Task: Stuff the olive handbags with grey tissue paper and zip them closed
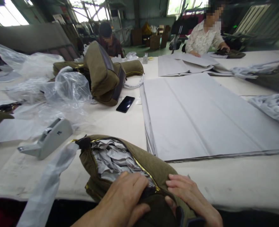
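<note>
An olive canvas bag (139, 154) lies at the table's front edge, its brass zipper undone. Crumpled grey-white paper (113, 157) fills the opening. My left hand (127, 195) is closed over the near rim of the opening, fingertips against the paper and thumb on the bag's near side. On the right end, my right hand (191, 197) grips the bag, fingers along the far side and thumb towards the zipper's end. A strip of white wrapping (49, 186) hangs from the bag's left end over the table edge.
A grey tape dispenser (49, 138) stands left of the bag. Beyond lie a phone (125, 104), more olive bags (101, 75) and clear plastic (70, 88). Stacked grey paper sheets (201, 116) cover the right side. Two people (204, 39) sit across the table.
</note>
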{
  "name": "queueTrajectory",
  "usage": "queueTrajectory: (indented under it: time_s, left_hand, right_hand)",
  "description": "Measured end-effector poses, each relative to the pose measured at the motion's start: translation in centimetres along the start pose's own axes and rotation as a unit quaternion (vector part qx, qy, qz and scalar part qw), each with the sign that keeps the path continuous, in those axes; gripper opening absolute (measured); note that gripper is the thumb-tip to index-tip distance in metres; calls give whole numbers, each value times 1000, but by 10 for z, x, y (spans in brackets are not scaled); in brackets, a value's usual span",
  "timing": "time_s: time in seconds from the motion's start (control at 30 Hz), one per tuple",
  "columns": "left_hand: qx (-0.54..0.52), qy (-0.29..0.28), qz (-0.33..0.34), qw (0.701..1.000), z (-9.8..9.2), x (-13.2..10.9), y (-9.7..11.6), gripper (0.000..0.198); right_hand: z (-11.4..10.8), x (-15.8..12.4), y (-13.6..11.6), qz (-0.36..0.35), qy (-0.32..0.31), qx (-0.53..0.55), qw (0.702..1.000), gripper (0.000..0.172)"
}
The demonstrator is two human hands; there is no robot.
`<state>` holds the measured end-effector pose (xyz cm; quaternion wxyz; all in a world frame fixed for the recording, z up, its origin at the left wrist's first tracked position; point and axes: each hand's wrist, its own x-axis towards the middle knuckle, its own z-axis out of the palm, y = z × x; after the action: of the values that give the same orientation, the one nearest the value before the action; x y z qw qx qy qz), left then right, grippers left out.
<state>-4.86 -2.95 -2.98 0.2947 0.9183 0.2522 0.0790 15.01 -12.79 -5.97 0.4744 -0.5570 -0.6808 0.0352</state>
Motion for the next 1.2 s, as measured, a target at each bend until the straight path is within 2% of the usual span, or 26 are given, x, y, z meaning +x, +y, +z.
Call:
queueTrajectory:
  time_s: [0.1,0.2,0.23,0.33,0.47,0.6,0.7,0.77,0.83,0.9,0.97,1.0,1.03,1.1,1.17,1.2]
  left_hand:
    - [106,87,59,989,-1,-5,-5,18]
    - [162,161,137,964,-3,0,-6,14]
    - [168,163,156,960,-4,3,-6,13]
    - [173,115,187,960,-3,15,-10,9]
    - [133,56,191,971,1,23,-17,6]
    - [70,56,196,977,1,26,-21,4]
    - [69,38,209,975,-3,28,-22,10]
    - [72,24,209,975,-5,30,-23,14]
    - [66,25,207,976,-5,31,-23,11]
    - [62,25,204,977,-4,31,-22,6]
    - [69,17,201,977,-3,31,-20,10]
    - [75,9,200,977,-3,31,-19,12]
    - [80,2,197,977,-3,30,-18,13]
    - [83,-4,188,979,-2,29,-18,13]
    - [78,8,186,979,-1,27,-21,12]
    - [76,17,193,978,-1,26,-23,12]
  right_hand:
    - [-4,4,1,14,-11,15,1000,20]
    - [-5,9,4,5,-29,43,999,19]
    - [-6,9,5,2,-34,49,998,18]
    - [-8,9,9,-6,-46,64,997,17]
    - [-12,11,13,-20,-34,124,991,17]
    - [-14,16,14,7,-35,155,987,16]
    - [-20,15,17,32,-56,173,983,18]
    - [-34,14,22,43,-120,194,973,27]
    - [-57,22,30,65,-204,201,956,34]
    - [-81,44,35,102,-282,173,938,31]
    - [-92,80,33,120,-373,120,912,28]
    - [-89,100,29,116,-397,103,904,27]
    - [-81,119,22,102,-451,104,880,26]
    - [-53,144,4,33,-573,108,812,19]
    - [-20,150,-12,-36,-680,27,732,7]
    - [-6,146,-18,-68,-707,-26,703,11]
